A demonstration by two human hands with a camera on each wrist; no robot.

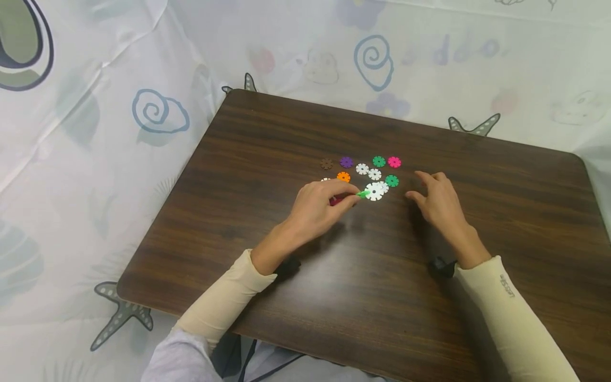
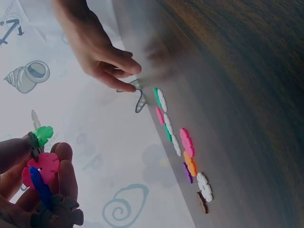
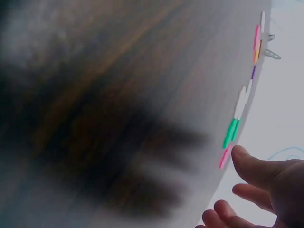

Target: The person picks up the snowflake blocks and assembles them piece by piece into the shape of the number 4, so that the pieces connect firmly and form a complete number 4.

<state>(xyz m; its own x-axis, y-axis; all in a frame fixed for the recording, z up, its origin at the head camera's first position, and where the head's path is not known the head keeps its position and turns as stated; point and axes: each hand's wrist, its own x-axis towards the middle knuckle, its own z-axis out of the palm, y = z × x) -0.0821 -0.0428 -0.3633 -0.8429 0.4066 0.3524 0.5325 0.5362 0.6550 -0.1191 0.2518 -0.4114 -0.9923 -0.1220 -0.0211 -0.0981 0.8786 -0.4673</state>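
My left hand (image 1: pixel 317 207) grips a joined chain of notched plastic discs above the table. In the left wrist view the chain shows a green disc (image 2: pixel 45 135), a pink disc (image 2: pixel 47 166), a blue disc (image 2: pixel 40 186) and a dark disc (image 2: pixel 59 211). A white disc (image 1: pixel 374 191) stands at the chain's far end, beyond the green one. My right hand (image 1: pixel 440 204) hovers to the right of the loose discs, fingers apart and relaxed, holding nothing. Nearest to it on the table are a green disc (image 1: pixel 392 181) and a pink disc (image 1: pixel 394 162).
Loose discs lie flat on the dark wooden table (image 1: pixel 267 138), including a brown disc (image 1: pixel 326 164), a purple disc (image 1: pixel 346 162), an orange disc (image 1: pixel 343 177) and several white ones. Some are partly hidden behind the left hand. A patterned white cloth (image 1: pixel 296 32) hangs behind the table.
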